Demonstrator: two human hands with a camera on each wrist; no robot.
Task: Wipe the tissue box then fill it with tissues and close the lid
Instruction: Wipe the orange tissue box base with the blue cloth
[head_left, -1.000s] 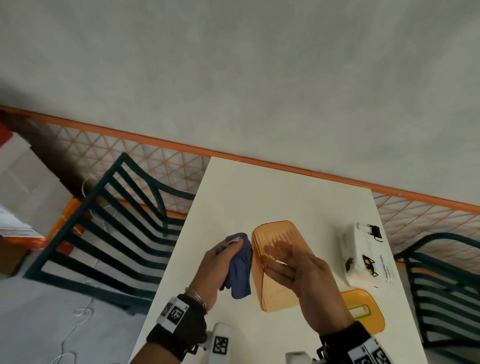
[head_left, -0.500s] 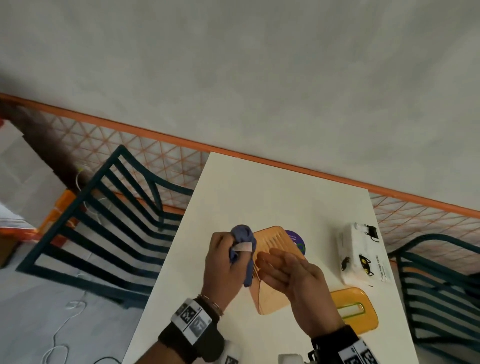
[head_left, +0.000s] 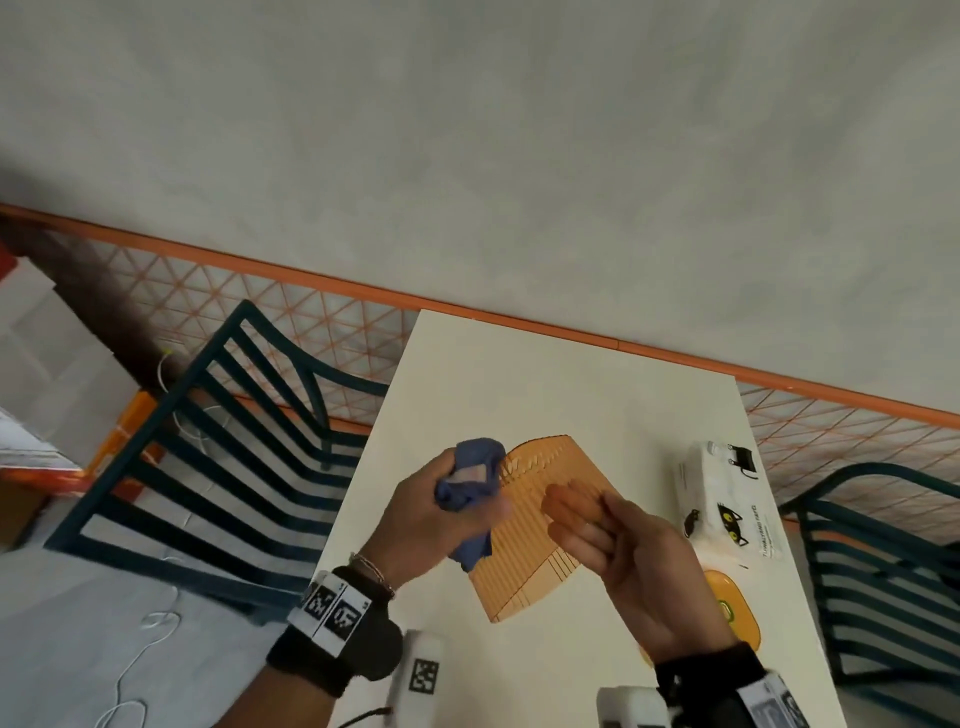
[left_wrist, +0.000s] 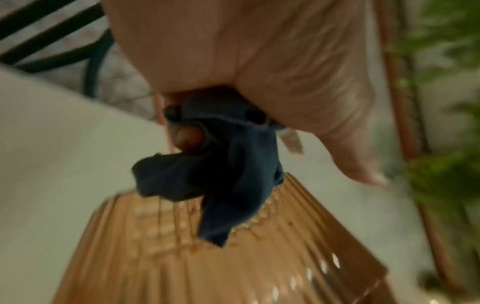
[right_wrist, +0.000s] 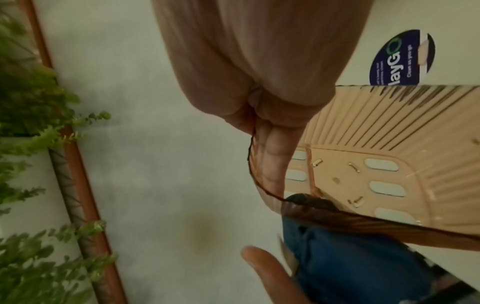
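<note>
A translucent orange ribbed tissue box (head_left: 530, 561) is held tilted above the white table (head_left: 519, 374). My right hand (head_left: 576, 525) grips its right wall, fingers inside and thumb outside, as the right wrist view shows on the box (right_wrist: 389, 127). My left hand (head_left: 457, 499) clutches a bunched blue cloth (head_left: 475, 452) against the box's far left corner; the cloth (left_wrist: 228, 174) hangs over the ribbed box (left_wrist: 233, 267). A white tissue pack (head_left: 727, 499) with a black cat print lies at the right. The orange lid (head_left: 732, 608) lies nearer, partly hidden by my right wrist.
Dark green slatted chairs stand at the left (head_left: 218, 467) and at the right (head_left: 883, 571) of the table. Two white marker-tagged devices (head_left: 421, 670) lie at the near edge. A purple sticker (right_wrist: 397, 61) is on the table under the box. A grey wall lies beyond the table.
My left hand has slid the cloth from the box's left side up to its far corner. The box has turned a little in my right hand.
</note>
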